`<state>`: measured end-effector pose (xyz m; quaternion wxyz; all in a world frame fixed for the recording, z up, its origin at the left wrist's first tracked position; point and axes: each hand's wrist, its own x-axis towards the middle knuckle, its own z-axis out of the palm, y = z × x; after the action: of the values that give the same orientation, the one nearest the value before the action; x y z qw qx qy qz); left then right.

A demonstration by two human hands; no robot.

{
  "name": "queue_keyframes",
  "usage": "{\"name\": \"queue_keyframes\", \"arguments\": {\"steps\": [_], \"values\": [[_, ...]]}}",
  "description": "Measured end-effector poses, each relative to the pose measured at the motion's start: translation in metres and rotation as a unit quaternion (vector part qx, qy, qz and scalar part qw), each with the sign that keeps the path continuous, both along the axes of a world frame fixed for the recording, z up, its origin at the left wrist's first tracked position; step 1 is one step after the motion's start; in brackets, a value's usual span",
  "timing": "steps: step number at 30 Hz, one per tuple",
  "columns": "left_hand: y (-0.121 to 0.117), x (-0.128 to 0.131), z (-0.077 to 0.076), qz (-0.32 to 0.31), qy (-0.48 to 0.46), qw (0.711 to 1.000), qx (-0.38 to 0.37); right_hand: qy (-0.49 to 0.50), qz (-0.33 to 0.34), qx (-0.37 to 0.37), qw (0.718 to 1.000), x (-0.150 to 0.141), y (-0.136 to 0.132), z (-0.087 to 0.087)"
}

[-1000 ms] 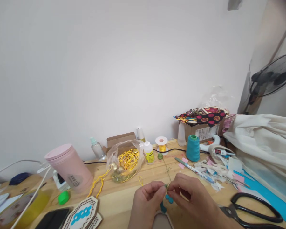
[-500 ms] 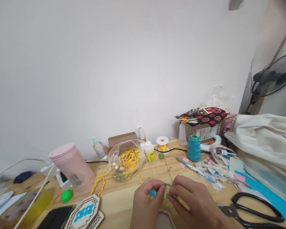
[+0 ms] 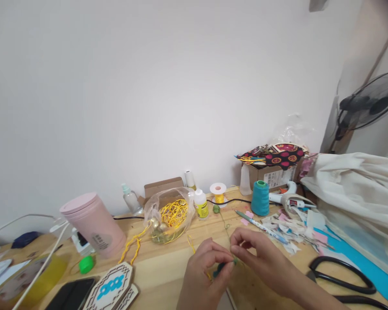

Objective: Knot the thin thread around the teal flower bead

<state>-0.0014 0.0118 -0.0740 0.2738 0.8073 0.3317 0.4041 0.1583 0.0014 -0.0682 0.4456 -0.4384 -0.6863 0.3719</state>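
My left hand (image 3: 207, 271) is closed in a pinch on a small blue-green piece (image 3: 218, 270), mostly hidden in the fingers. A green knot (image 3: 235, 261) shows at its fingertips. Just to the right, my right hand (image 3: 258, 254) has thumb and index pressed together on a thin green thread (image 3: 226, 225). This thread runs back across the wood to a small green ball of thread (image 3: 216, 209). A bit of yellow cord (image 3: 191, 243) sticks out behind my left hand. Below the hands, the pale edge of a flat piece (image 3: 230, 299) shows in part.
Black-handled scissors (image 3: 342, 275) lie at right, beside paper scraps (image 3: 287, 228) and a pen (image 3: 260, 226). Behind stand a teal thread cone (image 3: 260, 199), a glue bottle (image 3: 201, 204) and a bag of yellow cord (image 3: 174, 214). At left are a pink cup (image 3: 95, 224) and a phone (image 3: 71, 295).
My right hand has shifted up and pinches the green thread above the left fingertips. My left hand has turned over the blue-green piece. The view has shifted slightly.
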Motion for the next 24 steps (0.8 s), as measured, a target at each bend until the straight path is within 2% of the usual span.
{"name": "queue_keyframes", "arguments": {"steps": [2,6,9,12,14,16,18,21,23,24], "values": [[0.000,0.000,0.000,0.030,-0.002,0.999,0.022,0.074,0.035,-0.092,0.992,-0.003,0.001,-0.001],[0.004,-0.005,-0.002,0.041,0.047,0.993,0.102,0.182,0.108,-0.250,0.945,-0.007,-0.002,-0.001],[0.006,-0.009,-0.002,0.039,0.062,0.989,0.130,0.214,0.113,-0.306,0.921,-0.006,-0.007,-0.001],[0.003,-0.006,-0.001,0.046,0.011,0.996,0.071,0.240,0.148,-0.310,0.908,-0.004,-0.009,-0.002],[0.001,-0.002,0.000,0.048,-0.047,0.998,-0.019,0.239,0.163,-0.313,0.905,-0.003,-0.007,-0.003],[0.000,0.003,0.001,0.043,-0.101,0.987,-0.116,0.223,0.156,-0.310,0.911,-0.003,-0.004,-0.005],[0.000,0.005,0.001,0.039,-0.148,0.968,-0.198,0.193,0.121,-0.270,0.936,-0.002,0.001,-0.005],[0.004,0.004,0.000,0.046,-0.207,0.935,-0.286,0.094,-0.033,-0.114,0.988,-0.001,0.004,-0.003],[0.007,0.002,-0.001,0.061,-0.234,0.917,-0.318,0.007,-0.121,0.030,0.992,0.000,0.001,-0.002],[0.008,0.002,-0.002,0.071,-0.244,0.910,-0.327,-0.034,-0.124,0.095,0.987,-0.001,-0.002,-0.001]]}}
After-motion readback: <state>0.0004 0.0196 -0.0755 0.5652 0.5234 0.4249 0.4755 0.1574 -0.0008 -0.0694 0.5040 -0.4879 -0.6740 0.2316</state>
